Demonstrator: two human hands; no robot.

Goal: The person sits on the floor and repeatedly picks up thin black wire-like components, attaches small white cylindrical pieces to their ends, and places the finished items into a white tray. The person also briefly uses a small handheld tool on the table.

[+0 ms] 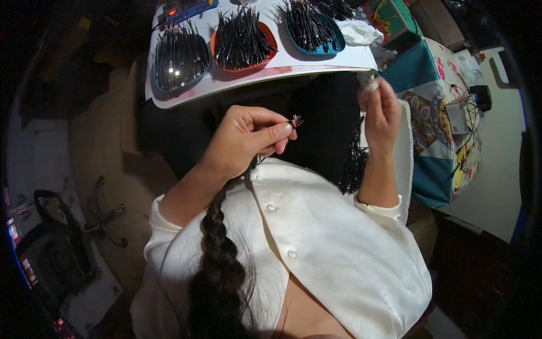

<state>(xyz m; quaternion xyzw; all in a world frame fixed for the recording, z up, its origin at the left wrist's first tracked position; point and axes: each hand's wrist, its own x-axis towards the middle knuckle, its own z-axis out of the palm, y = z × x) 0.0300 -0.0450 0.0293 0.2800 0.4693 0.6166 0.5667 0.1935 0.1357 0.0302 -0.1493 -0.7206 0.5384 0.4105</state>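
Note:
My left hand (251,135) is closed in a pinch in front of my chest. Between thumb and fingers it grips thin wires (297,121) whose red and whitish ends fan out past the fingertips. The rest of these wires is mostly hidden by the hand. To the right, my right hand (382,116) is raised at the table's corner, its fingers drawn together. Something whitish shows at its fingertips, too small to name. Below and left of that hand hangs a bunch of black cables (354,164), partly behind my right forearm.
On the white table (186,100) ahead stand a left teal tray (208,70), an orange tray (273,48) and a right teal tray (340,44), all heaped with black cables. Crumpled white plastic (361,33) lies beside them. A cloth-covered box (418,68) stands at right with tangled wires.

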